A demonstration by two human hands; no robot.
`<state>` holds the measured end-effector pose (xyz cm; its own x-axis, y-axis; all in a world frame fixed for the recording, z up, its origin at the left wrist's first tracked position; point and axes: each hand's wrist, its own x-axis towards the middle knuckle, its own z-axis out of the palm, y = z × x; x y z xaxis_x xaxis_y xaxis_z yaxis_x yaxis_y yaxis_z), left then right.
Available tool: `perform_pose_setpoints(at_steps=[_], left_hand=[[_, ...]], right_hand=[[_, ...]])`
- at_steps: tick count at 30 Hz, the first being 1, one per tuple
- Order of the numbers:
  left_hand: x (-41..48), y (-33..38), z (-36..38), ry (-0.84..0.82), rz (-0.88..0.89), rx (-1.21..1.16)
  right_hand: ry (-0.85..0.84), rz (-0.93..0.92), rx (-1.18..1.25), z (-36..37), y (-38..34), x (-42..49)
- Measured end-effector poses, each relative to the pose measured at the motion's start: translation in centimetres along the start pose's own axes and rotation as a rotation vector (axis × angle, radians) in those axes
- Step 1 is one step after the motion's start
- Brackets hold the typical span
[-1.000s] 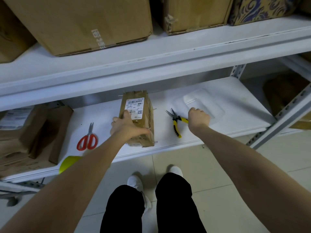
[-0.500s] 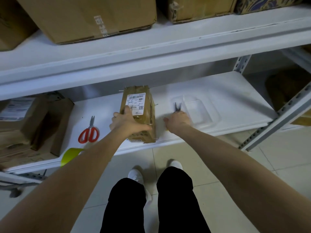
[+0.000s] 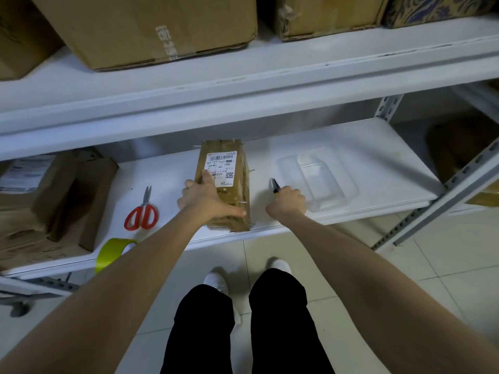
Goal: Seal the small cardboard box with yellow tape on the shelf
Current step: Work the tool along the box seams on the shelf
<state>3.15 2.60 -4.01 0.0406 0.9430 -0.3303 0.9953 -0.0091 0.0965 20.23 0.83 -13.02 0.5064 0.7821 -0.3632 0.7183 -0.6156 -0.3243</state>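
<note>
A small brown cardboard box (image 3: 232, 168) with a white shipping label stands on the white lower shelf (image 3: 364, 147); thin nails stick out of its edges. My left hand (image 3: 208, 198) grips the box's near end from above, thumb along the right side. My right hand (image 3: 287, 202) is curled round the yellow-and-black pliers (image 3: 275, 185), whose dark jaws poke out past the knuckles, just right of the box. A roll of yellow tape (image 3: 112, 253) sits upright at the shelf's front edge, left of my left forearm.
Red-handled scissors (image 3: 142, 214) lie left of the box. A clear plastic tray (image 3: 324, 176) sits right of my right hand. Opened cardboard boxes (image 3: 54, 201) fill the shelf's left end. Big cartons (image 3: 151, 28) stand on the upper shelf. A metal upright (image 3: 442, 203) runs at right.
My right hand came left from the tray onto the pliers and has closed round their handles, lifting the jaws forward. My left hand stays on the box.
</note>
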Motion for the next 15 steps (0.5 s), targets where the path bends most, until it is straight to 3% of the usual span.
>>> perform_pose_setpoints(at_steps=[3, 9, 15], left_hand=[[-0.1, 0.0, 0.0, 0.025, -0.006, -0.035], [0.2, 0.1, 0.0, 0.127, -0.081, -0.086], [0.1, 0.7, -0.1, 0.155, -0.122, -0.047]], right_hand=[[-0.017, -0.026, 0.088, -0.2, 0.5, -1.0], [-0.322, -0.113, 0.687, -3.7, 0.9, -3.9], [-0.439, -0.271, 0.687, -6.1, 0.9, -7.9]])
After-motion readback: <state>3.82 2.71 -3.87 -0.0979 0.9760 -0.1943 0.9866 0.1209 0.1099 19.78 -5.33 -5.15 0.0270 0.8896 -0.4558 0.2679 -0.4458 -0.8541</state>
